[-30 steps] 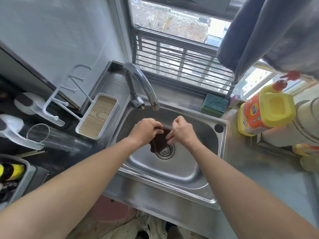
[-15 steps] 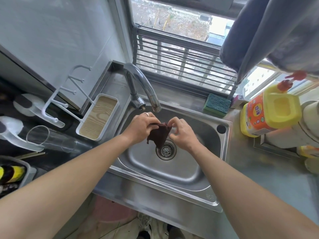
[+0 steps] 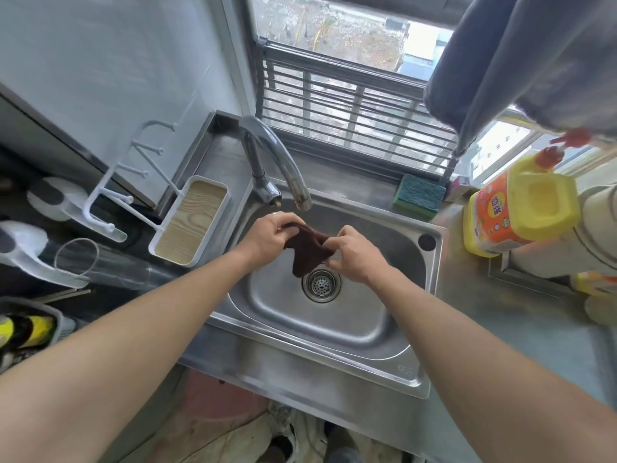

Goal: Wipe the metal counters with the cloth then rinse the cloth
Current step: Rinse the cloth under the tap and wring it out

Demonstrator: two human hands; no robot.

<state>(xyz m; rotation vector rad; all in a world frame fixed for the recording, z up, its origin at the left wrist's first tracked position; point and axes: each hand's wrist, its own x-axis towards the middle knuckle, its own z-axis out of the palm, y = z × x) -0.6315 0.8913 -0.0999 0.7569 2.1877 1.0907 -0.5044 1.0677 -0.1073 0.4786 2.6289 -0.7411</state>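
A dark brown cloth hangs spread between my two hands over the steel sink, just above the drain strainer. My left hand pinches its upper left corner and my right hand grips its right edge. The curved chrome faucet ends just behind the cloth; no water shows at its spout. The metal counter runs to the right of the sink.
A green sponge lies on the ledge behind the sink. A yellow detergent jug stands at the right. A white rack with a wood-look tray, a clear glass and a basket crowd the left side.
The bunched cloth has been lifted from near the drain and spread out wider between my hands, which have moved apart and up toward the faucet.
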